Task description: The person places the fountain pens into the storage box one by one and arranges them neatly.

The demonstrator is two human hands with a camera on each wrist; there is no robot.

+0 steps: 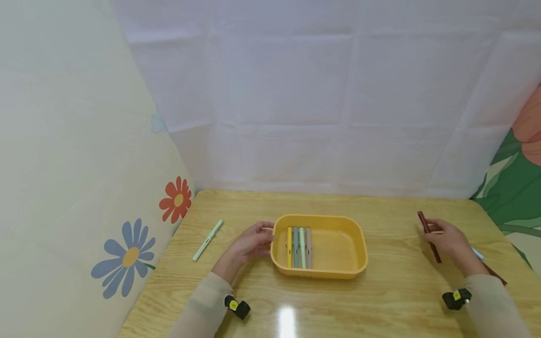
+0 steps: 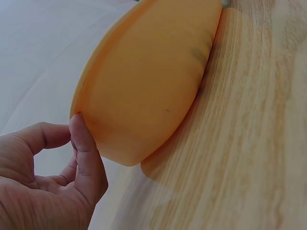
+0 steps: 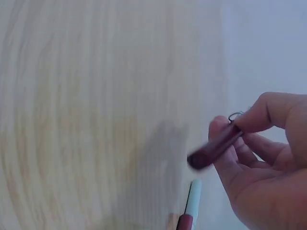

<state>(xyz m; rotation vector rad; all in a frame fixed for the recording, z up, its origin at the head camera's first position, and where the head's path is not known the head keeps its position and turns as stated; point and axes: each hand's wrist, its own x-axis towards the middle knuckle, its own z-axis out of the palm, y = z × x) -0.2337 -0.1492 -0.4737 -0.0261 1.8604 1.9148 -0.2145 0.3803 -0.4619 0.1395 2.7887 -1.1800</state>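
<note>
A yellow plastic tray (image 1: 338, 246) stands at the middle of the wooden table. My left hand (image 1: 251, 241) is at its left end; in the left wrist view, thumb and fingers (image 2: 88, 158) hold the tray's rim (image 2: 139, 86). Inside, along the left side, yellow, blue-grey, pale green and mauve pens lie side by side. To the right, my right hand (image 1: 448, 239) pinches a dark red pen (image 1: 430, 239) between thumb and fingers. In the right wrist view this pen (image 3: 216, 148) is tilted above the table, its clip near the thumb.
A pale green pen (image 1: 208, 240) lies on the table left of my left hand. Partly hidden under my right arm are a light blue pen (image 1: 477, 253) and another dark red pen (image 1: 495, 274). White cloth (image 1: 296, 117) hangs behind the table, with flower-printed cloth (image 1: 84, 164) at the left.
</note>
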